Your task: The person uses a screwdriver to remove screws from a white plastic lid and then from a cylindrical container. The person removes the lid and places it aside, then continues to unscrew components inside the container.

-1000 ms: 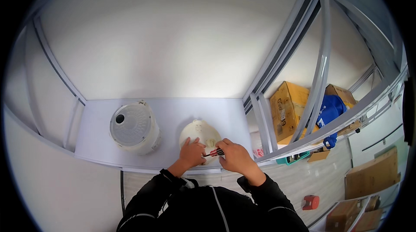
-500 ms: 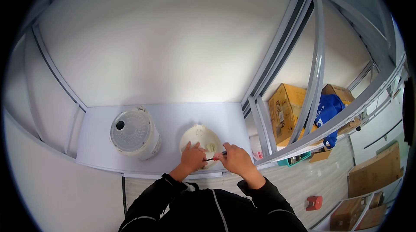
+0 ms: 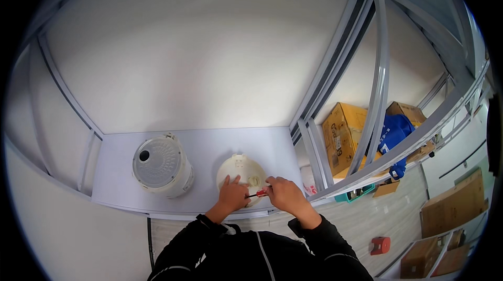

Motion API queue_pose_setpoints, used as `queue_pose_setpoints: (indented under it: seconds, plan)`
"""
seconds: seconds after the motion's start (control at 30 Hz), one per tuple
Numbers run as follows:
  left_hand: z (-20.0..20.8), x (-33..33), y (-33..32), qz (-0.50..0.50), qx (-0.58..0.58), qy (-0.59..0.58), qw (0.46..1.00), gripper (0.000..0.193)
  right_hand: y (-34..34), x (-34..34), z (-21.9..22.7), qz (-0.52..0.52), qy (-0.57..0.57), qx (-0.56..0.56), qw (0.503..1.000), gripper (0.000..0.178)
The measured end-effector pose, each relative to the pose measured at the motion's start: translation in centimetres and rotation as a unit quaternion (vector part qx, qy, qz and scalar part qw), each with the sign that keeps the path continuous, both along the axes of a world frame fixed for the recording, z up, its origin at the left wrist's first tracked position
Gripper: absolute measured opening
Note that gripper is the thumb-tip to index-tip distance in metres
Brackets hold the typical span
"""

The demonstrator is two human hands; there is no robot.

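Observation:
A round cream plastic lid or shallow basin (image 3: 242,165) lies on the white tabletop in front of me. Spread across its near left part are the fingers of my left hand (image 3: 233,196), pressing on it and holding nothing that I can see. My right hand (image 3: 286,195), at its right edge, is closed round the red and black handle of a screwdriver (image 3: 260,193). The shaft points left, and its tip ends beside my left hand, where the exact contact is hidden. A small raised round cream piece (image 3: 254,181) sits inside the basin.
To the left stands a white bucket-shaped housing (image 3: 163,165) with a grey perforated top and a dark round hole. Metal frame posts (image 3: 378,76) rise on the right. Beyond them are a yellow carton (image 3: 343,137), a blue bag (image 3: 394,133) and a red stool (image 3: 380,246).
My right hand has shifted slightly on the screwdriver, and more of the red handle shows. My left hand stays on the basin.

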State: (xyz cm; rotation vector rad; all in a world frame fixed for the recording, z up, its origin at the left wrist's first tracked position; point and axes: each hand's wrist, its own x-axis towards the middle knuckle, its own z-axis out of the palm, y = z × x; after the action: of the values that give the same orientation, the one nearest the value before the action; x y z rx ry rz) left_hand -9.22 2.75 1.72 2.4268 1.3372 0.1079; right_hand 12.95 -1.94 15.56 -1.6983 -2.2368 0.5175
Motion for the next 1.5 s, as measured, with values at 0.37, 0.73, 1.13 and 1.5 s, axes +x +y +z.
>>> queue_pose_setpoints:
  seconds: [0.37, 0.73, 1.13, 1.5]
  plan:
    - [0.4, -0.5, -0.3, 0.02, -0.01, -0.041, 0.999, 0.031, -0.6, -0.6, 1.9, 0.061, 0.118, 0.044, 0.99, 0.04]
    - [0.6, 0.1, -0.5, 0.034, -0.012, -0.039, 0.999, 0.034, -0.2, 0.0, 1.5, 0.131, 0.088, 0.137, 0.978, 0.043]
    - [0.0, 0.3, -0.6, 0.042, -0.013, -0.044, 0.998, 0.037, -0.2, -0.1, 1.2, 0.117, 0.119, 0.104, 0.981, 0.045]
    - [-0.2, 0.7, -0.7, 0.048, -0.02, -0.011, 0.999, 0.023, -0.4, 0.0, 1.1, 0.087, 0.136, 0.05, 0.986, 0.047]
